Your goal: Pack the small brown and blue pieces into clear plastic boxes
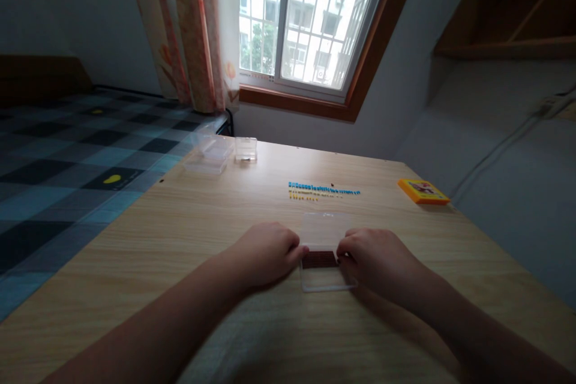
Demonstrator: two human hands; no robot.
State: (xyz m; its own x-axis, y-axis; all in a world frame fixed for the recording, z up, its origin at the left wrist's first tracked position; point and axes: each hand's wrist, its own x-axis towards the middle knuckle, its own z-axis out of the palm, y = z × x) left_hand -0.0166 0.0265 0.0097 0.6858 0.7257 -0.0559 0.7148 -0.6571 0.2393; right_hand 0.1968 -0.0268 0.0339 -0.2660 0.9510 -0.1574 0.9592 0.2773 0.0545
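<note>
A clear plastic box (327, 289) with its lid (326, 223) folded back lies on the table in front of me. Inside it, tightly packed rows of small dark-brown pieces (319, 260) form a block. My left hand (269, 254) has its fingers curled and its thumb at the box's left edge, beside the brown rows. At the right end of those rows, my right hand (377, 257) is closed in a pinch. Whatever its fingertips hold is too small and hidden to name.
Small blue pieces (324, 188) and yellow pieces (303, 196) lie in rows beyond the box, near a single brown piece (332, 185). Clear containers (207, 159) and a small clear box (246, 149) stand at the far left. A yellow-orange box (423, 191) lies near the right edge.
</note>
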